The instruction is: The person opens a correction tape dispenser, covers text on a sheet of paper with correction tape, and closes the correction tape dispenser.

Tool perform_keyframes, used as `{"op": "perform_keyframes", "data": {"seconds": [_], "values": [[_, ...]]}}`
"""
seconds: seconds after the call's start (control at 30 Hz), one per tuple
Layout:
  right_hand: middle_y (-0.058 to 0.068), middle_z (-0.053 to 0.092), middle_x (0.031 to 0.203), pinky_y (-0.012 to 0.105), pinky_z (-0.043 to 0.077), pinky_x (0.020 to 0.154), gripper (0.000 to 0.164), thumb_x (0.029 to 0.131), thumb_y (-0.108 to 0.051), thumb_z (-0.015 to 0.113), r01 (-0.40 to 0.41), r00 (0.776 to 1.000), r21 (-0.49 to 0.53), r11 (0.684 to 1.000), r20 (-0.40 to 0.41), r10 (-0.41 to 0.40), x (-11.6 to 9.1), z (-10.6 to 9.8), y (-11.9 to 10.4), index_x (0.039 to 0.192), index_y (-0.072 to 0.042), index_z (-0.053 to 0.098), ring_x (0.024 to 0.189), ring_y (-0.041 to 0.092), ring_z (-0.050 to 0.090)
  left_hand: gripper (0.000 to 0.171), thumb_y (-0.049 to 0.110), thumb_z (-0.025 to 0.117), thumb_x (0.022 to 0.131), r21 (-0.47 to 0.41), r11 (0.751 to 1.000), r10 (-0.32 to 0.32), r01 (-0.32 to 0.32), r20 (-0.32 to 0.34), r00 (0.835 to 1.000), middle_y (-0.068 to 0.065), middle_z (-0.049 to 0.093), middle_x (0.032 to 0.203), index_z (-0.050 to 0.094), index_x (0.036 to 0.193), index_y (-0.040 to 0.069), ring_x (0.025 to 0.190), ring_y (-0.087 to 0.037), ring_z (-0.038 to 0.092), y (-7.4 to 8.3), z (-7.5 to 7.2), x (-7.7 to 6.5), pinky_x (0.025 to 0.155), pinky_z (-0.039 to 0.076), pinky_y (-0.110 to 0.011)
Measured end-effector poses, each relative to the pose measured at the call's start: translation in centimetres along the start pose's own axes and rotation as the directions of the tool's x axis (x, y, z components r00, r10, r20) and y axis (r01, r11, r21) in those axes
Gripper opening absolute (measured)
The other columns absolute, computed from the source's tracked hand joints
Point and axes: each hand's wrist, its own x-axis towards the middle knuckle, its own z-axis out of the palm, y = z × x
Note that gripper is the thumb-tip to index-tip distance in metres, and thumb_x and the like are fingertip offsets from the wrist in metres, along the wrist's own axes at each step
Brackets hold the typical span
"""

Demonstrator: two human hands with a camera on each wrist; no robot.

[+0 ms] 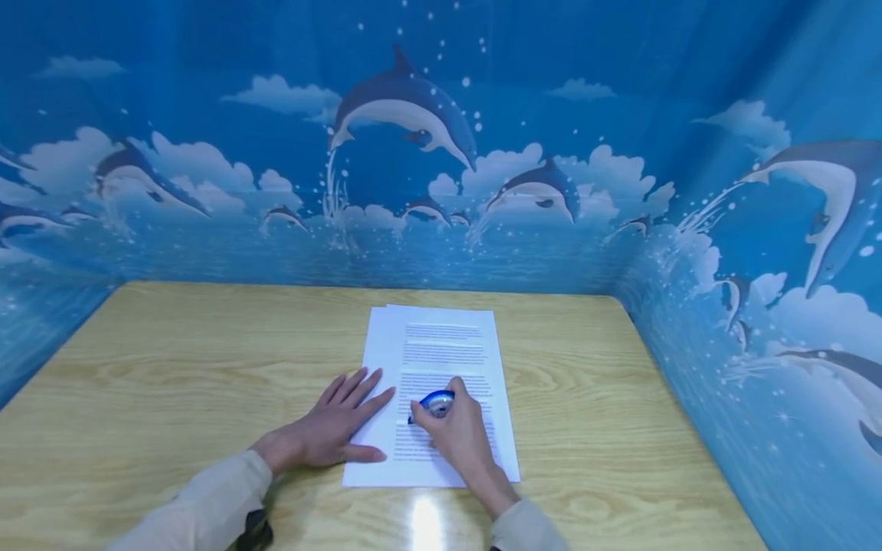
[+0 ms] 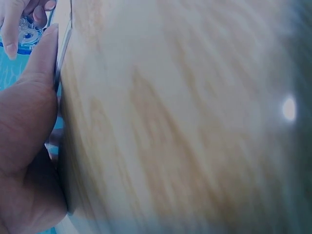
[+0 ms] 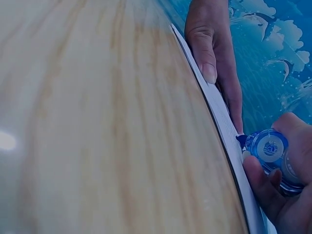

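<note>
Sheets of white printed paper (image 1: 382,344) lie in a slightly uneven stack on the table. My left hand (image 1: 338,421) rests flat on the left margin, fingers spread. Between the thumb and fingers of my right hand (image 1: 463,432) is a blue, see-through correction tape (image 1: 439,399). Its tip is down at the left side of the text, at or close to the page. The right wrist view shows the round reel inside the correction tape (image 3: 270,148) and the left hand (image 3: 212,48) beyond it. Part of the correction tape's body is hidden by the right hand.
The wood-grain table (image 1: 586,398) extends on both sides of the paper. A blue curtain (image 1: 413,252) printed with dolphins and clouds hangs behind the table and along its sides. A dark object (image 1: 255,529) sits by the left sleeve.
</note>
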Motion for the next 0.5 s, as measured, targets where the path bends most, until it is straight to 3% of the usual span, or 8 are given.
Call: {"op": "perform_keyframes", "data": {"seconds": [0.23, 0.5], "values": [[0.009, 0.063, 0.074, 0.026, 0.050, 0.041, 0.044, 0.079, -0.030, 0.078, 0.002, 1.000, 0.025, 1.000, 0.004, -0.002, -0.1, -0.5, 0.3, 0.090, -0.004, 0.044, 0.044, 0.012, 0.057, 0.087, 0.068, 0.048, 0.087, -0.011, 1.000, -0.005, 0.005, 0.011, 1.000, -0.017, 0.007, 0.158, 0.025, 0.152, 0.014, 0.143, -0.037, 0.000, 0.0, -0.1, -0.1, 0.111, -0.001, -0.057], [0.009, 0.063, 0.074, 0.027, 0.050, 0.040, 0.044, 0.079, -0.029, 0.078, -0.004, 1.000, 0.038, 0.999, 0.008, 0.003, -0.1, -1.1, 0.7, 0.090, -0.004, 0.044, 0.043, 0.012, 0.057, 0.087, 0.067, 0.048, 0.087, -0.013, 1.000, 0.001, -0.001, 0.005, 1.000, -0.018, 0.009, 0.157, 0.027, 0.152, 0.013, 0.143, -0.038, 0.002, 0.1, -0.2, -0.1, 0.111, 0.001, -0.059]]}}
